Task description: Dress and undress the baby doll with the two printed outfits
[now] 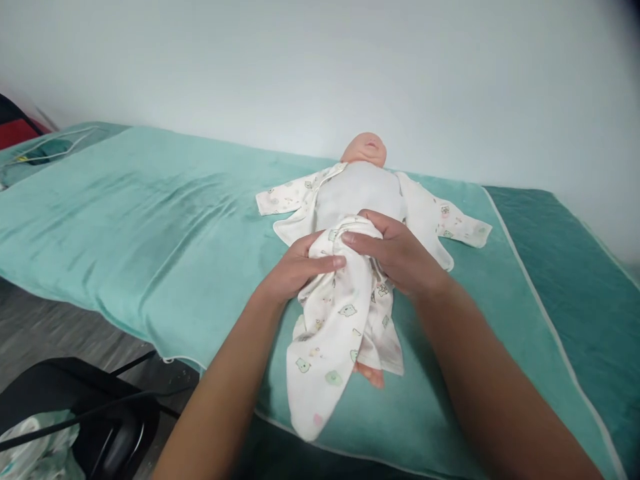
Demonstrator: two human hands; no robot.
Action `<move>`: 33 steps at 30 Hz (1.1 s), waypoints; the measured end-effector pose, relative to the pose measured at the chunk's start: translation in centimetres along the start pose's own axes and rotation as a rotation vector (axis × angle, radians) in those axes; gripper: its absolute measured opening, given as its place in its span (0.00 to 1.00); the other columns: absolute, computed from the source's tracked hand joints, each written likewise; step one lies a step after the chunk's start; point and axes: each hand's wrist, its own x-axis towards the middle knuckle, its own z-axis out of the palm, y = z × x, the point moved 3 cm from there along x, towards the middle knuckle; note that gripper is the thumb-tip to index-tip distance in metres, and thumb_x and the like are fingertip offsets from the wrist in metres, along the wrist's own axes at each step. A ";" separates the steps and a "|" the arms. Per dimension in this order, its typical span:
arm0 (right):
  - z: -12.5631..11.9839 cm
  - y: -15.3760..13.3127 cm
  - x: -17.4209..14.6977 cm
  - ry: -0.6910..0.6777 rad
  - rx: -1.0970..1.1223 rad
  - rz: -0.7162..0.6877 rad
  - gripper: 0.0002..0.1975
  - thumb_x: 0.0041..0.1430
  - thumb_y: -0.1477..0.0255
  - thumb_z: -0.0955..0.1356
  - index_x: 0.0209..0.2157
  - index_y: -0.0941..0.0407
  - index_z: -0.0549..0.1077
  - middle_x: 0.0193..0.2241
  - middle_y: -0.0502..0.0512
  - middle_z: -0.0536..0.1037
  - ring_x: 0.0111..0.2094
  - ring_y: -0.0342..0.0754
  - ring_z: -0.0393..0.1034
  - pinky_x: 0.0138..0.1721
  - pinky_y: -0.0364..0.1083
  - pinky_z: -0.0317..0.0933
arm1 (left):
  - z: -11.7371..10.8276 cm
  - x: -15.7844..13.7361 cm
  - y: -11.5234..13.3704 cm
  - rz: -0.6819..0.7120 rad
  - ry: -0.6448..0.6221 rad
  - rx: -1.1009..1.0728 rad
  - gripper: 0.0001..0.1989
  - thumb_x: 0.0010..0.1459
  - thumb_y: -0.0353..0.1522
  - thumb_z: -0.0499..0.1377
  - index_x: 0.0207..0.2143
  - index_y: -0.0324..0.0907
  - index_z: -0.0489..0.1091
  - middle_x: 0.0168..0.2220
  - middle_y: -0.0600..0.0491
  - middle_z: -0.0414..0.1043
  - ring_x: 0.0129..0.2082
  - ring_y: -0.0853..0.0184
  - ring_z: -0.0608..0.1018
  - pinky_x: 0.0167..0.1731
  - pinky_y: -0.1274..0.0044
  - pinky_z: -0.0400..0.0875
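A baby doll (365,148) lies on its back, its head toward the wall. It wears a printed baby jacket (467,227) spread open, sleeves out to both sides, with plain whitish cloth (357,190) over its torso. Bunched over its lower body are white baby pants (327,347) with green animal prints; one leg hangs toward me. My left hand (305,267) grips the gathered pants on the left, thumb on top. On the upper right, my right hand (387,250) pinches the same fabric. An orange-pink foot (370,375) pokes out below a hem. The doll's legs are mostly covered.
Under the doll lies a light green cloth (165,220) on a long table or bed against a white wall (300,73). Darker green fabric (565,247) covers the right end. At lower left stands a black chair (90,387) holding a clear plastic bag (43,447).
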 end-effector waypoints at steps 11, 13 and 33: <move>0.2 -0.2 -0.3 -0.389 -0.291 0.037 0.15 0.54 0.65 0.73 0.42 0.55 0.77 0.36 0.51 0.79 0.38 0.50 0.72 0.38 0.46 0.65 | -0.5 0.3 0.0 0.081 0.151 -0.131 0.26 0.48 0.47 0.69 0.43 0.39 0.77 0.38 0.48 0.80 0.42 0.56 0.81 0.42 0.70 0.74; 0.0 0.1 -0.2 -0.275 -0.169 0.028 0.13 0.54 0.66 0.73 0.41 0.55 0.76 0.34 0.51 0.78 0.37 0.49 0.72 0.37 0.46 0.65 | -0.6 0.2 -0.1 0.085 0.148 -0.068 0.28 0.48 0.50 0.68 0.44 0.39 0.77 0.39 0.47 0.80 0.42 0.56 0.80 0.41 0.70 0.74; 0.1 0.0 -0.3 -0.313 -0.188 0.070 0.17 0.51 0.65 0.75 0.43 0.56 0.79 0.39 0.53 0.82 0.41 0.52 0.75 0.41 0.47 0.67 | 0.1 -0.4 0.0 0.038 0.227 -0.131 0.24 0.44 0.45 0.72 0.38 0.38 0.77 0.31 0.49 0.80 0.37 0.56 0.82 0.38 0.71 0.76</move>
